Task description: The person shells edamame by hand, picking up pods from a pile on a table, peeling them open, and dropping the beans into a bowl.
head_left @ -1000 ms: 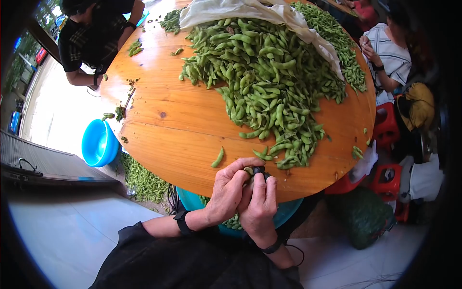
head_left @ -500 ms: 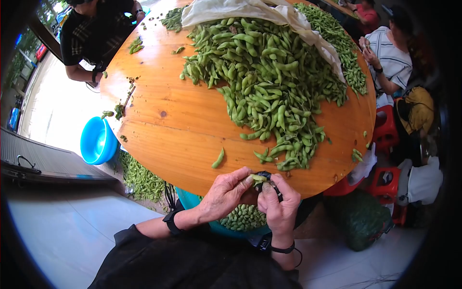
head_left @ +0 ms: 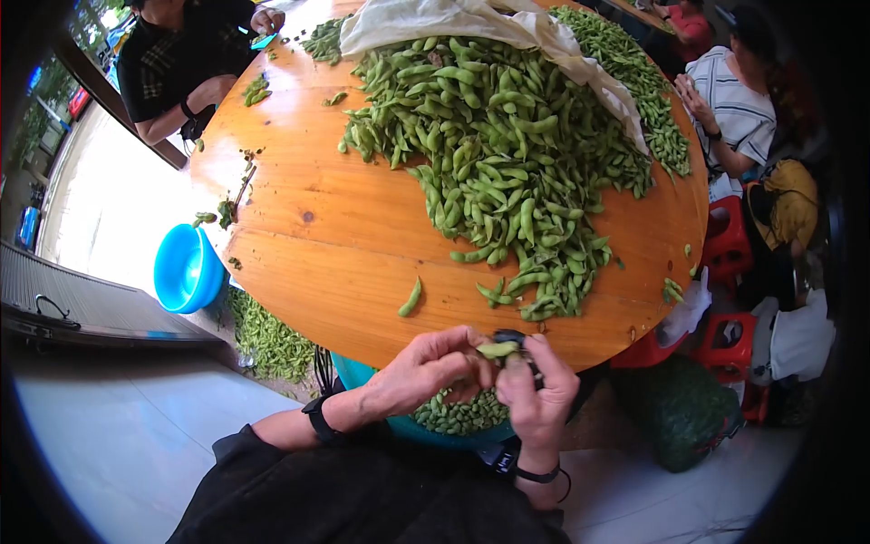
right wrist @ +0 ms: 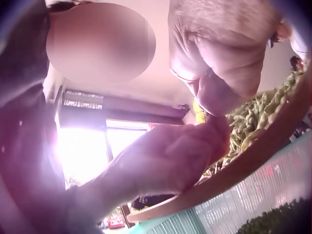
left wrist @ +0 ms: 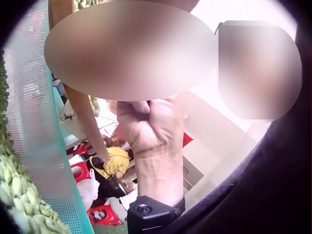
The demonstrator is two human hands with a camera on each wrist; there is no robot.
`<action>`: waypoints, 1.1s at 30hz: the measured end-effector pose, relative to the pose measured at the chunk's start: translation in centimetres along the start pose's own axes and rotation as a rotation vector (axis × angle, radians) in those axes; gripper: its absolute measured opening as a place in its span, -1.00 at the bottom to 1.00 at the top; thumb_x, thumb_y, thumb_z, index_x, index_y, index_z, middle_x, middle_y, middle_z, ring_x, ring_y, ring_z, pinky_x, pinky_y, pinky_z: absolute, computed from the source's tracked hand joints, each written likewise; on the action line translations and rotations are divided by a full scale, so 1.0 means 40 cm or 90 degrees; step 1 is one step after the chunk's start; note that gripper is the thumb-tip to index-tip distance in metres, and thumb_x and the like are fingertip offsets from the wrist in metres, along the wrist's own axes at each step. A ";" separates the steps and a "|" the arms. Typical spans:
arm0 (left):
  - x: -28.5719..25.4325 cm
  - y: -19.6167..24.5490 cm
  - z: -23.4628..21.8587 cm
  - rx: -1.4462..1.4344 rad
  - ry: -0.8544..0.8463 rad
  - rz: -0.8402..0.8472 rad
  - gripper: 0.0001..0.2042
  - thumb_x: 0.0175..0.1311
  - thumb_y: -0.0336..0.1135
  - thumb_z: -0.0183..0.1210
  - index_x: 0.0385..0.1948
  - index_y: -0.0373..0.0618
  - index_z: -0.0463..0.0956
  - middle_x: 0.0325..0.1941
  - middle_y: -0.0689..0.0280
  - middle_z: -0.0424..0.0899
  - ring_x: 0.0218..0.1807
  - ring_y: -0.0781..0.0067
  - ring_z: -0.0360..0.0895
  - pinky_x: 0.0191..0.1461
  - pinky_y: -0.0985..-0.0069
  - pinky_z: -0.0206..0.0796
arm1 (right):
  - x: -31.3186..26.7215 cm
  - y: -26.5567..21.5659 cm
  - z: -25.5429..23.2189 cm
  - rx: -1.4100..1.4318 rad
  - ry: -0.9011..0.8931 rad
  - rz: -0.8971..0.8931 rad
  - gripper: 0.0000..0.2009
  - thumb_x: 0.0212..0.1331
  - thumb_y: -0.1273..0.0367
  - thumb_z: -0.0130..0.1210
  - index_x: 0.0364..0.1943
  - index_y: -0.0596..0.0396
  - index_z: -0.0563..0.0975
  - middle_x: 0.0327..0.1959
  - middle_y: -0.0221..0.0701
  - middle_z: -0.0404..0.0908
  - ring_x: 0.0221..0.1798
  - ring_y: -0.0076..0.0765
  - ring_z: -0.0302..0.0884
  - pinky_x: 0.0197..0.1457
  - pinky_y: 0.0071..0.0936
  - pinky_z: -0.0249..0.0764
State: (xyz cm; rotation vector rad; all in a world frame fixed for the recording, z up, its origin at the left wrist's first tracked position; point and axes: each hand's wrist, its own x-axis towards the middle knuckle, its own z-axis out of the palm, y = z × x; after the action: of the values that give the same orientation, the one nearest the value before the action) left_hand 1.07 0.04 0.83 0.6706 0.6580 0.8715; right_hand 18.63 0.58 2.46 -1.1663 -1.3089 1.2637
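A green soybean pod (head_left: pixel 497 349) lies between my two hands, just off the table's near edge. My left hand (head_left: pixel 428 367) pinches its left end with thumb and forefinger, the other fingers curled. From the other side, my right hand (head_left: pixel 541 394) grips the pod between thumb and fingers. A small black item (head_left: pixel 510 336) sits at the right fingertips; its kind cannot be made out. Below the hands, shelled beans (head_left: pixel 460 413) fill a teal basket (left wrist: pixel 41 122). In the right wrist view both hands meet, and the fingers mostly hide the pod.
A large heap of soybean pods (head_left: pixel 507 136) covers much of the round wooden table (head_left: pixel 335 263), partly under a white cloth (head_left: pixel 444 20). One loose pod (head_left: pixel 410 297) lies near the front edge. A blue basin (head_left: pixel 186 269) stands at left, red stools (head_left: pixel 725 240) at right. Other people sit around the table.
My hands were close together over the table's edge; they have drawn apart and shifted a little right, bringing the pod into view between them. The person at far left has moved an arm.
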 end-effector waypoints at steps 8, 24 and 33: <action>-0.064 0.058 -0.050 0.759 0.245 0.335 -0.78 0.15 -0.43 0.28 -0.17 -0.19 0.54 -0.34 0.16 0.59 -0.32 0.06 0.60 -0.31 0.33 0.45 | -0.182 -0.074 -0.486 -0.408 -0.031 0.081 -0.81 0.17 0.62 -0.01 -0.16 0.42 0.54 -0.46 -0.38 0.42 -0.70 -0.68 0.25 -0.68 -0.57 0.18; -0.042 0.019 -0.001 0.230 0.169 0.096 -0.88 0.32 -0.41 0.24 -0.23 -0.26 0.56 -0.40 0.42 0.61 -0.28 0.79 0.50 -0.24 0.66 0.42 | 0.003 -0.020 -0.010 0.121 -0.168 0.131 -0.80 0.30 0.56 0.05 -0.06 0.41 0.52 -0.36 -0.47 0.41 -0.55 -0.70 0.37 -0.56 -0.68 0.26; -0.029 -0.009 -0.004 0.404 0.194 0.137 -0.89 0.31 -0.45 0.24 -0.30 -0.30 0.53 -0.41 0.33 0.68 -0.38 0.71 0.57 -0.37 0.67 0.43 | 0.002 0.013 -0.011 0.123 -0.136 0.129 -0.82 0.30 0.56 0.05 -0.08 0.42 0.52 -0.35 -0.45 0.38 -0.55 -0.69 0.36 -0.57 -0.66 0.25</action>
State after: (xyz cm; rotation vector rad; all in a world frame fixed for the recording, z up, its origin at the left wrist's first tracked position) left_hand 0.54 -1.06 0.75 1.2060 1.1746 0.9781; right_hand 19.06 0.71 1.94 -1.0684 -1.2100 1.6615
